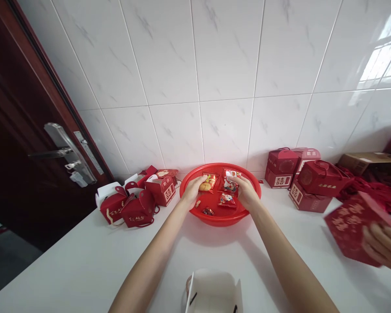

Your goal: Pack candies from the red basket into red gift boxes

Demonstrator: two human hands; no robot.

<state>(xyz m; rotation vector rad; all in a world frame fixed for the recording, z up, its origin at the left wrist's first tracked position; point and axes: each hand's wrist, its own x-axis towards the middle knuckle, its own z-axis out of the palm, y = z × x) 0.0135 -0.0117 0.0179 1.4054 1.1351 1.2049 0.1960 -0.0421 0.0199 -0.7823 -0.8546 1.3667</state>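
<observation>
A red oval basket (220,219) stands against the tiled wall with several small packets inside. At its left side my left hand (193,190) is closed on a red and gold packet (209,182). On the right, my right hand (245,191) reaches over the rim, its fingers on a red and white packet (228,184). Another red packet (227,200) and a small dark-wrapped sweet (208,211) lie lower in the basket. Close to me is an open box (215,289) with a white inside.
Several red gift boxes (138,211) stand at the left and more boxes (313,202) at the right. Another person's hand (386,243) holds a red box (353,226) at the right edge. A cardboard box (365,158) is behind it. A dark door (16,130) is at the left.
</observation>
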